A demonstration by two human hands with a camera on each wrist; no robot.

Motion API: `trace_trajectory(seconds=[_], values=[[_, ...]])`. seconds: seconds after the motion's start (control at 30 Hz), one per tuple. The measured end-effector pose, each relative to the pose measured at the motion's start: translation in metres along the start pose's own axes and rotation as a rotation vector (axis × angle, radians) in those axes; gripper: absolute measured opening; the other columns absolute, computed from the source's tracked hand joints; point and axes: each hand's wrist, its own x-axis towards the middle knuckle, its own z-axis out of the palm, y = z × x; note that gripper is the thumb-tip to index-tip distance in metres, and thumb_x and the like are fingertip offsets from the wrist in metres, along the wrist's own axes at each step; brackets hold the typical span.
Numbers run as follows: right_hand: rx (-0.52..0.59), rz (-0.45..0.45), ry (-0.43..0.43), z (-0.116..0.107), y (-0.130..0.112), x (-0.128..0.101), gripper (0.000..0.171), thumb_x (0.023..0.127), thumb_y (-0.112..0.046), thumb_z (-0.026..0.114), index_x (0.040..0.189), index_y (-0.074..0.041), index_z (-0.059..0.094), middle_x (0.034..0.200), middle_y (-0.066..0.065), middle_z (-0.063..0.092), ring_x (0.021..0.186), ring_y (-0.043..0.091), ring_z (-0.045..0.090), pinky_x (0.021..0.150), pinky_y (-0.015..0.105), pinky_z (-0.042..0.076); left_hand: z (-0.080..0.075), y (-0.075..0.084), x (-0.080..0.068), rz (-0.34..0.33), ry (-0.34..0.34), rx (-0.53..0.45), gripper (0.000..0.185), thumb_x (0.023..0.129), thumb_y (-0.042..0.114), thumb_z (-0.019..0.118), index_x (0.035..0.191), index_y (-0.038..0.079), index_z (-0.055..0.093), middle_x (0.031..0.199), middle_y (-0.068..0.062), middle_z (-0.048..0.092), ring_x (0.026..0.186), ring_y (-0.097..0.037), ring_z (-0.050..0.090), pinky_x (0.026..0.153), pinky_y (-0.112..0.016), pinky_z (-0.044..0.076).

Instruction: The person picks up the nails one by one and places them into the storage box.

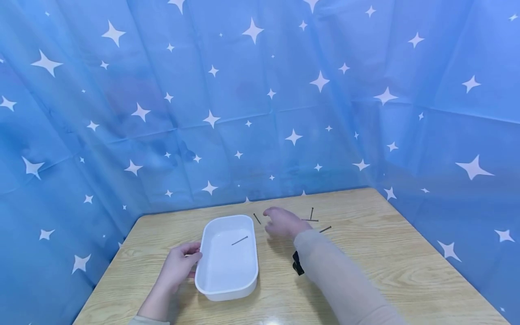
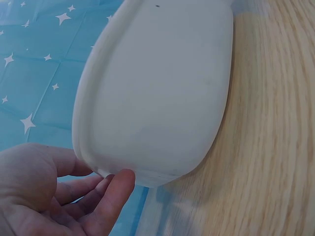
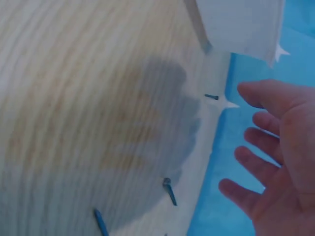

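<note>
A white plastic basin [image 1: 228, 293] stands on the wooden table, with one dark nail [image 1: 239, 240] lying inside it. My left hand [image 1: 178, 266] holds the basin by its left side; in the left wrist view, its fingers curl at the rim. To the right of the basin my right hand [image 1: 282, 223], slightly blurred, hovers over the table. The right wrist view shows its fingers spread and loosely bent, holding nothing. A loose nail [image 1: 257, 219] lies between that hand and the basin. Past the hand are another nail [image 1: 312, 213], a flat-lying nail [image 1: 311, 220] and a partly hidden nail [image 1: 325, 229].
The wooden table [image 1: 406, 253] has its far edge against a blue curtain [image 1: 252, 90] with white stars, which also hangs along the left and right sides. A black strap [image 1: 298, 263] shows at my right wrist.
</note>
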Motion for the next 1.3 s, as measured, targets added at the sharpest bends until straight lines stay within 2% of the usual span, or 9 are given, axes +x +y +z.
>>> trace_trajectory(seconds=[0.17,0.33,0.43,0.63,0.73,1.0,1.17,1.27,1.3], values=[[-0.045,-0.035,-0.057,0.013,-0.003,-0.002,0.054,0.105,-0.026,0.054,0.154,-0.005,0.043,0.163,0.013,0.031,0.150,0.029,0.029,0.123,0.044,0.026,0.000,-0.001,-0.001,-0.002,0.000,-0.010,0.036,0.095,0.004,0.063,0.130,-0.006,0.064,0.114,-0.020,0.063,0.086,-0.025,0.069,0.062,-0.044,0.064],[-0.064,-0.024,-0.130,0.024,-0.005,-0.004,0.061,0.105,-0.026,0.055,0.157,-0.003,0.035,0.167,0.013,0.021,0.152,0.028,0.023,0.124,0.041,0.024,0.003,-0.001,0.000,-0.005,-0.009,-0.020,0.036,0.095,0.004,0.064,0.130,-0.007,0.064,0.112,-0.020,0.064,0.084,-0.026,0.070,0.061,-0.045,0.064],[-0.106,-0.020,-0.158,0.029,-0.007,-0.005,0.063,0.105,-0.032,0.054,0.158,-0.004,0.034,0.167,0.012,0.022,0.151,0.028,0.024,0.123,0.042,0.025,0.004,-0.002,0.000,-0.011,-0.004,-0.017,0.035,0.095,0.005,0.064,0.129,-0.005,0.065,0.111,-0.017,0.064,0.083,-0.025,0.070,0.061,-0.045,0.064],[-0.161,0.020,-0.166,0.035,-0.012,-0.005,0.065,0.105,-0.044,0.050,0.159,-0.011,0.035,0.167,0.006,0.024,0.151,0.028,0.026,0.121,0.055,0.026,0.004,0.001,0.001,-0.007,-0.012,-0.001,0.036,0.096,0.005,0.064,0.130,-0.005,0.064,0.112,-0.018,0.065,0.084,-0.026,0.070,0.061,-0.044,0.064],[-0.185,0.031,-0.162,0.039,-0.016,-0.002,0.066,0.105,-0.046,0.048,0.160,-0.013,0.034,0.167,0.004,0.024,0.151,0.029,0.025,0.121,0.058,0.024,0.002,0.002,0.000,-0.010,-0.012,-0.001,0.036,0.096,0.005,0.063,0.130,-0.005,0.064,0.113,-0.018,0.064,0.085,-0.026,0.069,0.061,-0.044,0.064],[-0.254,0.064,-0.158,0.041,-0.025,0.001,0.066,0.106,-0.050,0.043,0.162,-0.017,0.030,0.167,0.000,0.023,0.152,0.028,0.023,0.122,0.058,0.023,-0.002,0.003,-0.001,-0.009,-0.010,-0.003,0.036,0.096,0.004,0.063,0.130,-0.006,0.064,0.113,-0.018,0.064,0.083,-0.026,0.070,0.060,-0.043,0.064],[-0.245,0.060,-0.159,0.038,-0.025,0.000,0.066,0.105,-0.050,0.045,0.161,-0.016,0.033,0.166,0.001,0.026,0.151,0.029,0.025,0.121,0.057,0.025,-0.002,0.002,0.000,-0.007,-0.014,0.002,0.036,0.096,0.005,0.064,0.130,-0.005,0.064,0.112,-0.018,0.063,0.083,-0.025,0.069,0.060,-0.043,0.064],[-0.235,0.031,-0.154,0.035,-0.022,-0.002,0.063,0.105,-0.047,0.049,0.158,-0.013,0.039,0.163,0.003,0.033,0.149,0.030,0.030,0.119,0.055,0.030,-0.002,0.002,0.000,-0.012,-0.020,0.002,0.036,0.097,0.005,0.064,0.131,-0.005,0.063,0.113,-0.018,0.063,0.084,-0.025,0.069,0.061,-0.043,0.064],[-0.236,0.012,-0.141,0.034,-0.021,-0.003,0.058,0.104,-0.044,0.051,0.153,-0.012,0.047,0.157,0.003,0.043,0.144,0.029,0.039,0.116,0.053,0.037,-0.002,0.003,0.000,-0.014,-0.022,0.001,0.036,0.097,0.005,0.064,0.131,-0.005,0.063,0.113,-0.018,0.063,0.084,-0.026,0.069,0.061,-0.043,0.064]])
